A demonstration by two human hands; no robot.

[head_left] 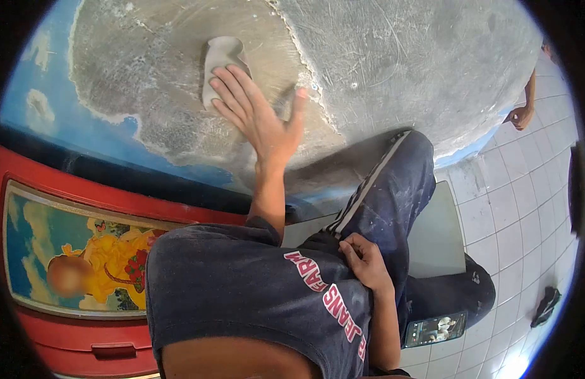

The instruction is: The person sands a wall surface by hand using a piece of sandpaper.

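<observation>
My left hand [258, 120] lies flat with its fingers stretched on a grey, curled sheet [223, 50] that looks like sandpaper. The sheet rests against a rough grey patch [172, 76] on the blue-painted surface, and my palm covers part of it. Down in my lap, my right hand [365, 259] is curled, thumb and forefinger close together, by the dark shirt and trousers. Whatever it may hold is hidden. A ragged pale edge [299, 47] divides the brownish part of the surface from a smoother grey area [393, 63].
Another person's hand [521, 117] shows at the right edge. A phone [434, 330] with a lit screen lies beside my leg. White tiles [504, 208] cover the floor, with a black item [546, 306] on them. On the left is a red frame [65, 196] around a picture.
</observation>
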